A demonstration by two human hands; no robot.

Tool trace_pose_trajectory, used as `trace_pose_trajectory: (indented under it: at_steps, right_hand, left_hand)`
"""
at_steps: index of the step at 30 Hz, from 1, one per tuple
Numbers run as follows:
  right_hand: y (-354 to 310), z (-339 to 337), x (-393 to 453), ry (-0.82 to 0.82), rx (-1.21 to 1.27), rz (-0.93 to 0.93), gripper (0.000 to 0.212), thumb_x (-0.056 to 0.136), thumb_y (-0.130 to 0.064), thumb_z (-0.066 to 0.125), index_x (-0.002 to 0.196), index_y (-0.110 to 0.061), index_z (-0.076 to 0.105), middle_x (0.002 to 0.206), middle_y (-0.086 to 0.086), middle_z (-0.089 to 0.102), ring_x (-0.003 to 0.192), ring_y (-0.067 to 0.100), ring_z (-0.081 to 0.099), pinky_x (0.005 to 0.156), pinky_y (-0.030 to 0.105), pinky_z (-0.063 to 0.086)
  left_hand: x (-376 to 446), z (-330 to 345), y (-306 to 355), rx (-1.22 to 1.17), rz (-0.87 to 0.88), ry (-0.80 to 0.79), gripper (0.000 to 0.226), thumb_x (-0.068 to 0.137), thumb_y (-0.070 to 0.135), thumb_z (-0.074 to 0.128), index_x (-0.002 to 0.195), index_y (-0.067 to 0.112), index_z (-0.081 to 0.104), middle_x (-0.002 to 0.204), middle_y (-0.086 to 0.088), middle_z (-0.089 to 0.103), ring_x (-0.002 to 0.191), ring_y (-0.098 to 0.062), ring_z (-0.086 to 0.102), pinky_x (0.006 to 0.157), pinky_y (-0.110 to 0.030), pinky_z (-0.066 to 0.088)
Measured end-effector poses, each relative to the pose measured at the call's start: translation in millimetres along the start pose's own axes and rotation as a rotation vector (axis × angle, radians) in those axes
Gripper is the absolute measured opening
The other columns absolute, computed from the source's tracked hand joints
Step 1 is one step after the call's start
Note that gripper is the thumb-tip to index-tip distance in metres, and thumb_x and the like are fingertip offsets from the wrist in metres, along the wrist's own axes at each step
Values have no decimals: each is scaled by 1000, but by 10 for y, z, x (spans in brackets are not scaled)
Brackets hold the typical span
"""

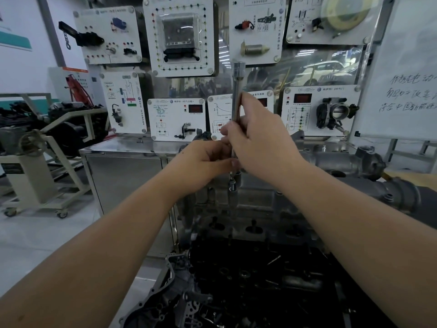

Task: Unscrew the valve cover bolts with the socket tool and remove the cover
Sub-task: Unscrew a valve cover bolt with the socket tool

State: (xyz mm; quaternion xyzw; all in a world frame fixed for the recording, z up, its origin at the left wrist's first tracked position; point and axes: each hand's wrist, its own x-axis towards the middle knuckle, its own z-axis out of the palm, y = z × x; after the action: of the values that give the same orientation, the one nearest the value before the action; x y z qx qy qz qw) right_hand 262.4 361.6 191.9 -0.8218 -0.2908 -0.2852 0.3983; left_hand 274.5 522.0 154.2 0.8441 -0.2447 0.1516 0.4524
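A long chrome socket tool [236, 91] stands upright in the middle of the head view, its top end above my hands. My right hand [257, 136] grips its shaft at mid-height. My left hand [205, 162] pinches the shaft lower down, just above the socket end [234, 182]. That end sits on a bolt at the far left corner of the grey metal valve cover [257, 204]. The bolt itself is hidden by the socket. My forearms cover much of the cover's near side.
A dark engine block [248, 280] with loose parts lies close in front. White training boards [177, 36] hang on the wall behind. A steel cabinet [127, 171] stands to the left, an engine stand [35, 147] beyond it, and a whiteboard [406, 91] at the right.
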Motion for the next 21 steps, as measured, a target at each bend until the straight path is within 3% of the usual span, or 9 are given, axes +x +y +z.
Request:
trace_pose_trajectory:
  at_steps: [2,5,6,9,11,13,14,17,21]
  right_hand:
    - [-3,18,-2,17,18,2,23,102,-20,52,125,-20,53,89,2,72,78,16,70,68,38,61]
    - [-8,50,-4,103,-35,-34,14,98,-32,64,106,-20,65,75,-10,64,70,3,61,63,13,48]
    - [-17,49,-6,128,-36,-38,10,97,-31,66,97,-21,67,71,-13,61,67,0,57,61,11,45]
    - [-26,39,7,113,-72,-37,14,99,-25,61,89,-17,64,71,-9,64,69,7,62,65,24,51]
    - [-25,32,16,58,-70,-17,13,102,-23,54,106,-12,60,85,2,71,75,20,69,67,42,58]
    - [-27,33,15,31,-30,5,20,104,-21,48,123,-15,51,93,6,73,79,23,72,64,45,61]
    - [-32,39,11,26,-17,11,23,104,-21,47,127,-17,46,93,6,73,77,22,72,63,44,62]
    - [-33,63,5,57,-3,0,17,102,-21,50,119,-20,51,91,1,72,69,16,68,64,39,60]
    - [-34,78,12,141,-14,-34,10,100,-28,61,99,-18,65,76,-12,63,68,4,60,63,19,48]
  left_hand:
    - [0,-5,0,0,-7,-3,32,90,32,72,109,6,71,106,-27,71,97,-48,66,91,-63,53]
    - [-2,-5,10,18,2,0,33,89,29,75,109,3,68,106,-24,70,98,-46,66,91,-63,53]
    - [-11,1,27,24,8,3,41,85,34,75,108,1,67,105,-24,70,96,-45,66,89,-62,53]
    - [-16,19,34,13,-4,11,55,75,47,75,106,2,68,101,-25,70,90,-46,66,83,-60,56]
    - [-3,19,0,1,-8,9,43,79,45,72,105,11,73,92,-18,74,74,-35,67,68,-46,57]
    - [-12,5,-1,-21,-12,8,31,82,41,70,104,20,77,87,-11,75,64,-13,63,62,-29,50]
    - [-15,-4,0,-37,-17,11,27,85,37,72,105,19,77,91,-9,77,72,-10,68,70,-30,53]
    - [-14,-13,5,-31,-12,35,18,93,18,74,109,12,75,104,-5,78,102,-25,73,100,-48,54]
    - [-15,-2,18,11,-10,29,23,93,19,75,110,6,71,108,-20,73,104,-44,66,95,-61,51]
